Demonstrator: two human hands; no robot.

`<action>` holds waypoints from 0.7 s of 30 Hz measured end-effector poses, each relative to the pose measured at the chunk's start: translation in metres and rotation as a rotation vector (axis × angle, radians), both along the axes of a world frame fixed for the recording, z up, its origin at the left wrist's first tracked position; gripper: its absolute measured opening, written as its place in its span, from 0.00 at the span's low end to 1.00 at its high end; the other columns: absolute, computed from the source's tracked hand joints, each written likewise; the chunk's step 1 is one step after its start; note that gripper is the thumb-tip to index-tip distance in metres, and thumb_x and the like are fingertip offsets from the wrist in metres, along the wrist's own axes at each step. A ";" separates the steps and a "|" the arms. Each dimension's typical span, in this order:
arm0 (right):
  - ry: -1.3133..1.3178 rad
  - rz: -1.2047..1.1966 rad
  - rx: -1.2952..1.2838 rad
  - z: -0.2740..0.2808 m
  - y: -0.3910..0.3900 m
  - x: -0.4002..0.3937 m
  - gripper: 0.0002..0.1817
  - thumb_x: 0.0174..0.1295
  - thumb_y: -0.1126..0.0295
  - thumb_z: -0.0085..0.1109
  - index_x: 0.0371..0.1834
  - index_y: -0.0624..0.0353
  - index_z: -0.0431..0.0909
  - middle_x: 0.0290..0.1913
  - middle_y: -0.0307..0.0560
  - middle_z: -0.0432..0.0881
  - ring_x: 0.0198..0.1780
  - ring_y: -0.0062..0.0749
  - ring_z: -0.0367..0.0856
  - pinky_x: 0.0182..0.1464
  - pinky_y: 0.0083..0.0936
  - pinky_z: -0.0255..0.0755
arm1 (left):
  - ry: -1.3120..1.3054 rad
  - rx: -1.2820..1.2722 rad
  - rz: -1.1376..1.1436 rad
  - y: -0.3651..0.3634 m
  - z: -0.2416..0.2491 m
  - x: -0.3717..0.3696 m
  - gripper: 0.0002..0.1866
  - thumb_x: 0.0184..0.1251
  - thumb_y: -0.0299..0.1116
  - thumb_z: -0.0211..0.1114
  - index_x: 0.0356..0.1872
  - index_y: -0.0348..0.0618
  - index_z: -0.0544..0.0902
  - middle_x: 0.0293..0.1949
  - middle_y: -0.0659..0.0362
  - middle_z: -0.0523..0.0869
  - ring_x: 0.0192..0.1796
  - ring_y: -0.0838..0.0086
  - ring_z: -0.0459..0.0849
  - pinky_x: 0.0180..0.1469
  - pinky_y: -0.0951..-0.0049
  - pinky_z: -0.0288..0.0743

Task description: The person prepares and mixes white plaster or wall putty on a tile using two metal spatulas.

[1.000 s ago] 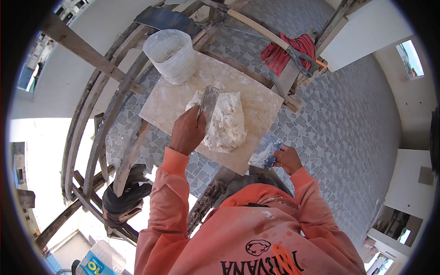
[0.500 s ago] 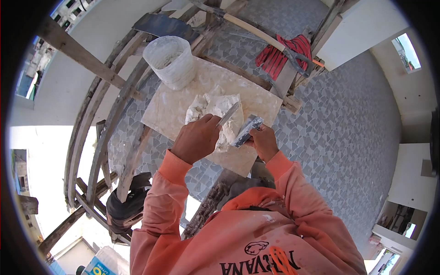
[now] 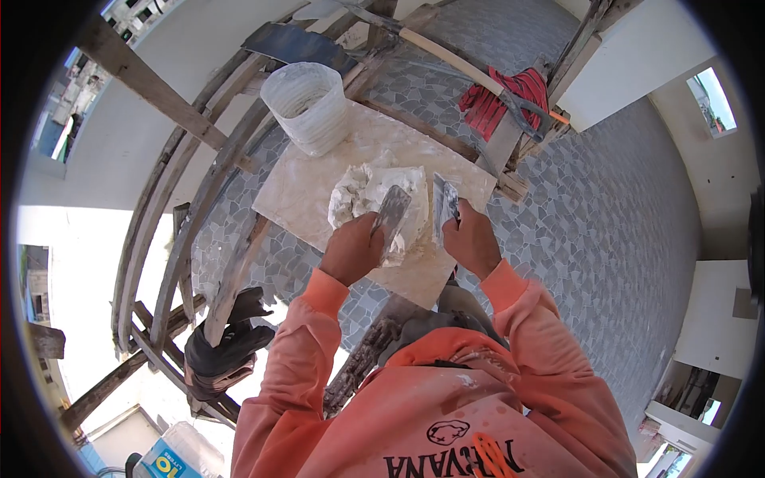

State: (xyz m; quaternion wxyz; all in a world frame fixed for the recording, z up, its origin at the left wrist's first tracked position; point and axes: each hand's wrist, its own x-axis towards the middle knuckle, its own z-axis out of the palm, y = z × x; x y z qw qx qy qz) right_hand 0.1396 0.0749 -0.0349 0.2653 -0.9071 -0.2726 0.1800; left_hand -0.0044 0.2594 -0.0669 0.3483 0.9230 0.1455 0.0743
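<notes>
My left hand (image 3: 352, 248) is closed round a putty knife (image 3: 391, 209), whose smeared blade points up and away over a mound of white putty (image 3: 358, 193). My right hand (image 3: 473, 240) grips a second, wider putty knife (image 3: 445, 204). Its blade stands near the right side of the mound, with white paste on it. Both handles are mostly covered by the fingers. The putty lies in a lumpy heap on a pale, stained board (image 3: 291, 182). At the board's far left corner is a whitish plastic bucket (image 3: 306, 111), coated inside and tilted in this view.
Curved wooden beams (image 3: 185, 227) rise on the left, with a dark cloth (image 3: 227, 350) hung low on them. A long-handled shovel (image 3: 454, 60) lies beyond the board, by a red striped cloth (image 3: 504, 99). Stone-patterned flooring (image 3: 598, 215) extends right.
My hands have moved apart, and the two blades with them. The left blade has turned to show its flat face; the right blade has swung from slanted to nearly upright.
</notes>
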 end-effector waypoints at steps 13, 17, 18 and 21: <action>-0.855 0.787 -0.284 -0.082 0.008 -0.076 0.24 0.63 0.63 0.54 0.61 0.63 0.76 0.55 0.54 0.79 0.53 0.43 0.75 0.49 0.41 0.71 | -0.122 -0.347 0.516 0.026 0.016 -0.053 0.13 0.71 0.35 0.61 0.41 0.32 0.81 0.25 0.51 0.83 0.25 0.69 0.78 0.32 0.67 0.72; -0.770 0.856 -0.340 -0.071 0.000 -0.057 0.20 0.62 0.63 0.55 0.55 0.60 0.77 0.49 0.48 0.79 0.50 0.37 0.77 0.48 0.38 0.70 | -0.122 -0.314 0.528 0.023 0.010 -0.059 0.14 0.71 0.35 0.60 0.42 0.31 0.81 0.25 0.51 0.83 0.27 0.69 0.79 0.33 0.66 0.72; -0.719 0.878 -0.364 -0.060 -0.003 -0.050 0.18 0.62 0.64 0.55 0.53 0.59 0.78 0.47 0.46 0.79 0.49 0.36 0.78 0.47 0.37 0.70 | -0.151 -0.319 0.527 0.024 0.005 -0.062 0.14 0.71 0.35 0.60 0.43 0.31 0.81 0.25 0.50 0.83 0.27 0.69 0.79 0.34 0.65 0.72; -0.753 0.777 -0.285 -0.010 -0.005 -0.024 0.14 0.61 0.64 0.57 0.48 0.57 0.78 0.42 0.41 0.79 0.46 0.32 0.78 0.45 0.35 0.69 | -0.148 -0.391 0.581 0.019 0.001 -0.072 0.15 0.72 0.37 0.60 0.43 0.31 0.80 0.24 0.57 0.79 0.28 0.76 0.73 0.33 0.67 0.69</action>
